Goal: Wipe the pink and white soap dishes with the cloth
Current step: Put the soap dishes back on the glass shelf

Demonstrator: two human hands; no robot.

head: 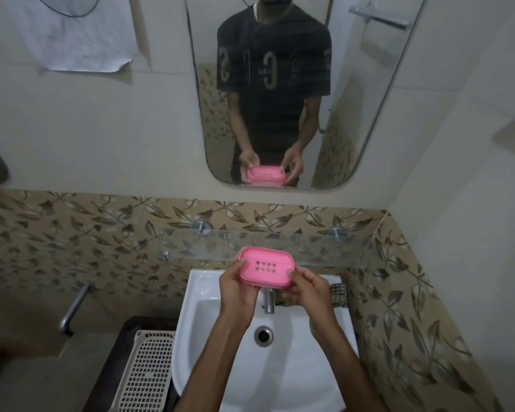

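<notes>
A pink soap dish (266, 267) with small drain holes is held over the back of the white sink (208, 319), in front of the glass shelf. My left hand (235, 288) grips its left end, thumb on the rim. My right hand (308, 288) grips its right end, thumb on top. A checked cloth (338, 294) lies on the sink's back right corner, partly hidden by my right hand. No white soap dish is in view.
A glass shelf (324, 243) runs along the leaf-patterned tiles above the sink. The chrome tap (268, 300) stands below the dish. A mirror (280, 84) hangs above. A white perforated basket (146, 373) sits left of the sink, near a wall tap (72, 310).
</notes>
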